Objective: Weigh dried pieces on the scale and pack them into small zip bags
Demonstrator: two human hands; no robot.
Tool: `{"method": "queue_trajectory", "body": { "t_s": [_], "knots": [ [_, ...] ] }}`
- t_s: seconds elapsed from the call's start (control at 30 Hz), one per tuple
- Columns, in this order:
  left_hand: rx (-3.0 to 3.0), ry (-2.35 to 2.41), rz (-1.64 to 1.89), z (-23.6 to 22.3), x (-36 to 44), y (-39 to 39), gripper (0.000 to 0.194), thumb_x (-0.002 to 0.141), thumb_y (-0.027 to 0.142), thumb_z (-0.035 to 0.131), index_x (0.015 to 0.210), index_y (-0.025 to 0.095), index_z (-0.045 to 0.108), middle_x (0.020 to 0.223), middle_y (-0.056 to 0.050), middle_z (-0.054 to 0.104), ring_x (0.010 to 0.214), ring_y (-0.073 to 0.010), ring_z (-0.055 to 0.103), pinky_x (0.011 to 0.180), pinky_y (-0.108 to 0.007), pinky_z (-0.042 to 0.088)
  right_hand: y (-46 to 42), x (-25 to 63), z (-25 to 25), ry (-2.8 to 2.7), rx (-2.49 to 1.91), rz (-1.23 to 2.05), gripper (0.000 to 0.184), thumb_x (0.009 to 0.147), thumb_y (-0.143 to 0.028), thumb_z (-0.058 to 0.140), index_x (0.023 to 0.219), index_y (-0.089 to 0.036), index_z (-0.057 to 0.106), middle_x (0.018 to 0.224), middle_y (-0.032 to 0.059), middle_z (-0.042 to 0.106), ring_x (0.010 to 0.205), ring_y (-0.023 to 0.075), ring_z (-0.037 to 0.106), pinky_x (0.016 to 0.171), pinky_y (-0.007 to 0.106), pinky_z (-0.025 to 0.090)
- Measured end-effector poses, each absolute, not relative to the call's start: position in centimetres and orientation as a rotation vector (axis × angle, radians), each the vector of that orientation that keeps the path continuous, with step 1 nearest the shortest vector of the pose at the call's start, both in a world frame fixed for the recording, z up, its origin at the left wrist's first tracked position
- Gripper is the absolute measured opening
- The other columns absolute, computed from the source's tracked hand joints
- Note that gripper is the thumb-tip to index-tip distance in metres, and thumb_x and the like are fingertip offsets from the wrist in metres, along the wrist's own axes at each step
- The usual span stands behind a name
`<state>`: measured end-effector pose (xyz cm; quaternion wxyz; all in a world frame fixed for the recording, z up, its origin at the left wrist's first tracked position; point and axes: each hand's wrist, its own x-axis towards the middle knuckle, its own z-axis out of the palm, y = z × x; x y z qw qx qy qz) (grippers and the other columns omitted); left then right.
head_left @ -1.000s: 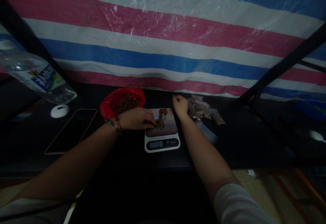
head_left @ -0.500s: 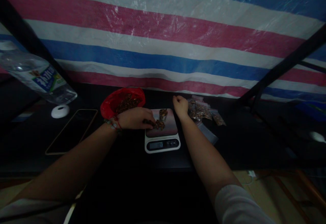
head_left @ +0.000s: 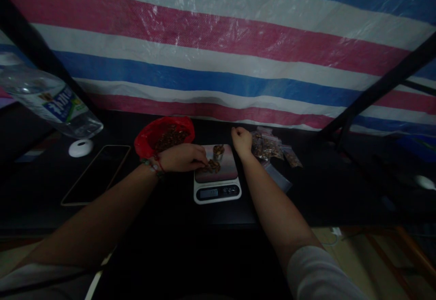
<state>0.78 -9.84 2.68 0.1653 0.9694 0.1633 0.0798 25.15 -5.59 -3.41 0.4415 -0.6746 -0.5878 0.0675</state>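
Note:
A small white kitchen scale (head_left: 217, 192) sits on the dark table in the middle. On its pan lie a little pile of brown bits (head_left: 213, 166) and a small cup (head_left: 218, 151) holding more of them. My left hand (head_left: 182, 158) rests at the pan's left edge, fingers pinched on the brown bits. My right hand (head_left: 241, 140) is curled into a loose fist just right of the pan, beside several small clear bags (head_left: 270, 149) of the same brown stuff. What it holds, if anything, is hidden.
A red plastic bag (head_left: 160, 133) of brown bits lies open behind my left hand. A phone (head_left: 97, 173) lies flat at the left, with a white bottle cap (head_left: 80, 147) and a tilted water bottle (head_left: 51, 102) beyond. A striped tarp (head_left: 218, 50) hangs behind the table.
My left hand's fingers have shifted slightly among the brown bits on the scale pan. My right hand stays where it was.

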Motion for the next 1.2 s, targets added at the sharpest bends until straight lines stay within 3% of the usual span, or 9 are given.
{"method": "queue_trajectory", "body": {
  "t_s": [0.53, 0.77, 1.2],
  "knots": [
    [2.779, 0.598, 0.398, 2.8, 0.3, -9.5, 0.017, 0.089, 0.025, 0.054, 0.096, 0.020, 0.069, 0.091, -0.003, 0.065, 0.084, -0.0120, 0.060, 0.078, -0.022, 0.045, -5.5, 25.2, -3.5, -1.473, -1.670, 0.146, 0.038, 0.085, -0.039, 0.044, 0.052, -0.020, 0.044, 0.051, -0.0040, 0.038, 0.054, 0.0121, 0.037, 0.054, 0.027, 0.022],
    [2.777, 0.726, 0.400, 2.8, -0.4, -8.9, 0.020, 0.086, 0.015, 0.054, 0.100, 0.019, 0.067, 0.099, -0.003, 0.065, 0.091, -0.0127, 0.060, 0.084, -0.022, 0.044, -5.4, 25.1, -3.5, -1.458, -1.684, 0.165, 0.038, 0.085, -0.039, 0.045, 0.052, -0.020, 0.043, 0.050, -0.0041, 0.038, 0.052, 0.0117, 0.036, 0.054, 0.027, 0.021],
    [2.764, 0.617, 0.274, 1.9, 0.6, -8.9, 0.028, 0.090, 0.013, 0.044, 0.095, 0.019, 0.071, 0.099, -0.004, 0.061, 0.087, -0.0117, 0.059, 0.083, -0.022, 0.045, -5.5, 25.1, -3.4, -1.462, -1.680, 0.153, 0.038, 0.085, -0.039, 0.044, 0.052, -0.020, 0.042, 0.050, -0.0037, 0.038, 0.053, 0.0118, 0.036, 0.055, 0.027, 0.021]
  ]
}}
